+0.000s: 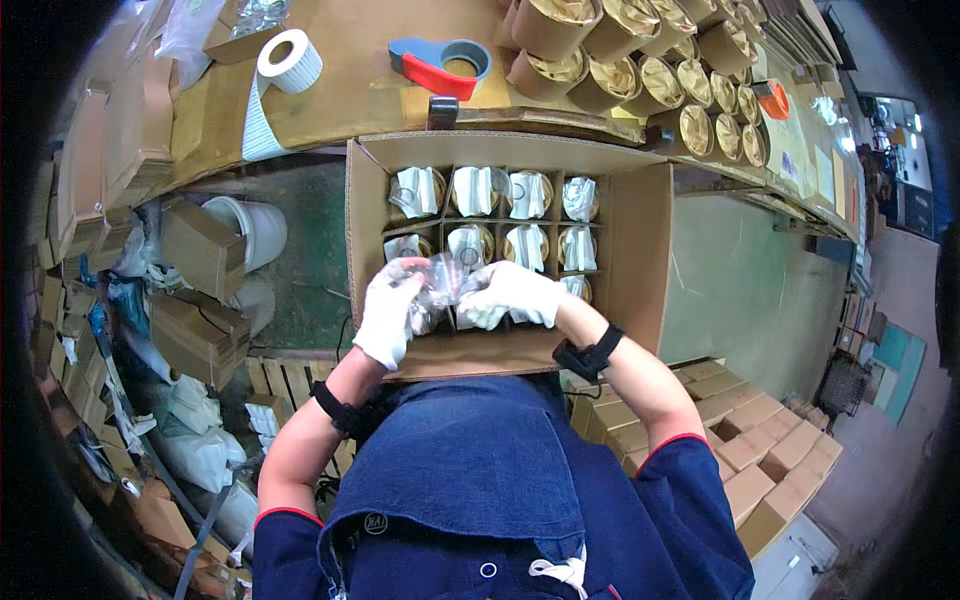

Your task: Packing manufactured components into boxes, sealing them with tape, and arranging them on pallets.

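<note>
My left hand (386, 315) and my right hand (518, 294), both in white gloves, are closed on a crinkled clear plastic bag (443, 278) between them. They hold it over the near left part of an open cardboard box (640, 265). Dividers split the box into compartments. Several of these hold round items topped with folded white paper (527, 195), some showing clear plastic over it. My hands hide part of the near row, and whether the bag contains anything is unclear.
Beyond the box, a workbench (360, 110) carries a label roll (302, 74), a red and grey tape dispenser (438, 82) and several brown paper-wrapped cylinders (552, 32). A white bucket (268, 235) and cartons (195, 335) stand left. Stacked small cartons (750, 445) lie at lower right.
</note>
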### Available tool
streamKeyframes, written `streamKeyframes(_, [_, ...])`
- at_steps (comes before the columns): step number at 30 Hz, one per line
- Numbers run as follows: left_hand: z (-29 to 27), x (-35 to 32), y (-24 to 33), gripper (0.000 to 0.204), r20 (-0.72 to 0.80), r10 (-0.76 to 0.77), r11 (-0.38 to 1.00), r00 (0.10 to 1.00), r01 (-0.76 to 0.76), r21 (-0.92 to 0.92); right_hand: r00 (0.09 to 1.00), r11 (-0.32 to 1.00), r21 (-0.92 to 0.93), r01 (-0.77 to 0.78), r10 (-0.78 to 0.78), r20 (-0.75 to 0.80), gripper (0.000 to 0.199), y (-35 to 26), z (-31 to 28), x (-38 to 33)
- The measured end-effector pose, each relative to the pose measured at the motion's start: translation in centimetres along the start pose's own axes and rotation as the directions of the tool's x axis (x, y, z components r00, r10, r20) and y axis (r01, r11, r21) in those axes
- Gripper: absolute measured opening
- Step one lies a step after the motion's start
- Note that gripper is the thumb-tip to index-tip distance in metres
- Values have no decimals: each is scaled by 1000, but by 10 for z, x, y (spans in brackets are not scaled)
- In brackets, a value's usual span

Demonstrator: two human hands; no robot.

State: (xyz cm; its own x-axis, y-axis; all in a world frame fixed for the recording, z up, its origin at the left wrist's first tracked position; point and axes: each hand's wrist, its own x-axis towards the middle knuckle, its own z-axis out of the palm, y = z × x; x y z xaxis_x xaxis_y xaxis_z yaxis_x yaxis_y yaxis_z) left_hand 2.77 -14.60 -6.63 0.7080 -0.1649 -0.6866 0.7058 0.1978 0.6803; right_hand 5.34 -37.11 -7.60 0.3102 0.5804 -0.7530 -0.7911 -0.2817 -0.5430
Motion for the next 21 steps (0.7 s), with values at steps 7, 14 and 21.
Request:
streamKeyframes(7, [-9,-4,-8,16,131,-190,980,973,180,89,883,501,-835,-226,-257,-393,39,38,-64,4])
streamKeyframes(14, [13,-13,-12,28,372,-312,949,874,271,160,931,880,-425,213,-315,-186,41,-6,31,-41])
streamKeyframes(21, [21,-17,-7,18,457,-385,914,802,263,309,855,697,-713,77,-414,-312,25,16,-23,-49])
